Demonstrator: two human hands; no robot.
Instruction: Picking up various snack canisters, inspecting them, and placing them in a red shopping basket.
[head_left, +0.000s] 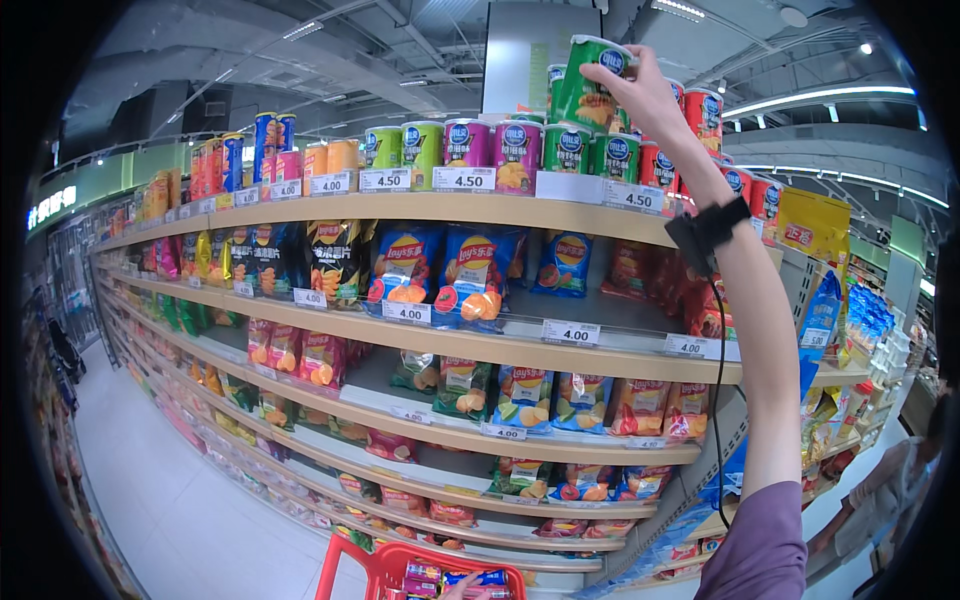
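Observation:
My right hand (637, 79) grips a green chip canister (592, 90) with a white lid, tilted above the top shelf. Below it stand green canisters (567, 150) in a row, with purple canisters (517, 157) to their left and red canisters (703, 120) to the right. A black strap with a small device and a cable is on my right wrist. At the bottom edge, my left hand (466, 588) shows only in part over a red shopping basket (390, 553), near colorful snack packages (424, 573). Whether it holds one of them cannot be told.
Chip bags fill parts of the lower shelves, including blue bags (474, 274) behind a clear guard on the second shelf (450, 337). Price tags line the shelf edges. A pale tiled aisle (172, 495) runs at left. Another person (877, 495) is at the right edge.

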